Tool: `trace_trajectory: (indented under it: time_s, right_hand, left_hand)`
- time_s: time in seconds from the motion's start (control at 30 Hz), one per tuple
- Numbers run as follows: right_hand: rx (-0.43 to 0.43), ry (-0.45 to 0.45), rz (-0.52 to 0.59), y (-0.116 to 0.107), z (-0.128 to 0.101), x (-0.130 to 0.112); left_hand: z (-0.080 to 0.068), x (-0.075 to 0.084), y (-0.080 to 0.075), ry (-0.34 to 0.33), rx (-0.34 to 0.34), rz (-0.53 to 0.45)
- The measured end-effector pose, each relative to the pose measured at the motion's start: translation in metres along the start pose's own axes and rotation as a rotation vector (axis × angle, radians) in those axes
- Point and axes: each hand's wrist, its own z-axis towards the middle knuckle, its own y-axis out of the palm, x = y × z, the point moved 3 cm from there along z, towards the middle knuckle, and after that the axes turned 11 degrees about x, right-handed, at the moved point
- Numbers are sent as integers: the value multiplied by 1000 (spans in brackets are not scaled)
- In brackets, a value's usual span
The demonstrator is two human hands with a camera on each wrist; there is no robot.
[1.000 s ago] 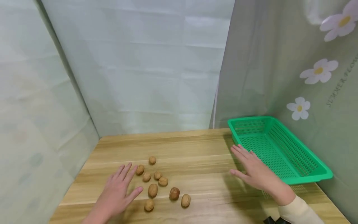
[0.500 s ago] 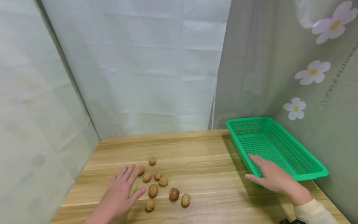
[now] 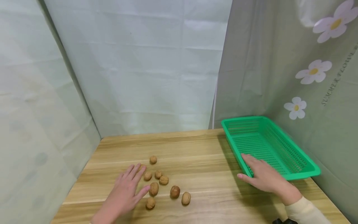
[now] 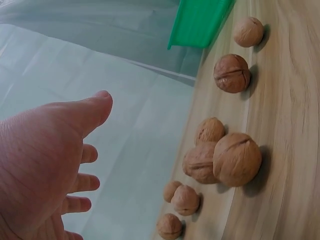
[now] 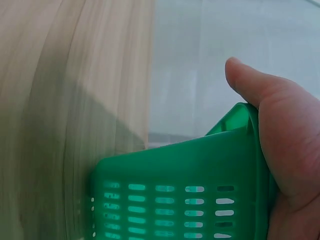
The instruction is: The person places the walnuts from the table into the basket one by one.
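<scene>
Several brown walnuts [image 3: 163,180] lie loosely grouped on the wooden table. My left hand [image 3: 125,193] is held palm down at the left of the group, fingers spread, covering most of one walnut in the head view. In the left wrist view the thumb and fingers of this left hand [image 4: 55,160] show with nothing between them. A green plastic basket [image 3: 288,147] with slotted walls stands at the right. Over its front left rim lies my right hand [image 3: 263,175], fingers extended inward and thumb sticking out past the edge. Its fingers are hidden behind the rim [image 5: 261,150] in the right wrist view.
Pale curtains [image 3: 145,68] hang along the back and left of the table [image 3: 184,149]. A grey-green curtain with white flowers [image 3: 314,72] hangs close behind the basket at the right. A small black object [image 3: 283,221] shows under the right sleeve [image 3: 306,211].
My right hand has moved from beside the basket onto its rim. Over the last half second, basket and hand have shifted slightly left. My left hand has drifted slightly right, overlapping the nearest walnut more.
</scene>
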Motion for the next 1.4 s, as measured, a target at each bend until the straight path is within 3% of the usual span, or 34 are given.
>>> trace_trajectory:
  time_s: [0.57,0.73,0.93,1.13,1.3,1.4]
  right_hand:
    - [-98,-76,10,16,31,-57]
    - [-130,-93,17,23,42,-73]
    - [-157,-126,22,36,54,-93]
    - [-166,-173,34,50,65,-115]
    - [-163,-221,83,59,73,-133]
    - [-158,-225,95,58,73,-132]
  left_hand:
    - [11,8,5,13,3,-35]
    - [19,12,5,47,14,-27]
    - [42,26,9,112,2,-42]
    - [72,50,18,185,-63,-109]
    - [93,64,32,170,-135,-151]
    - [106,75,48,160,-177,-159]
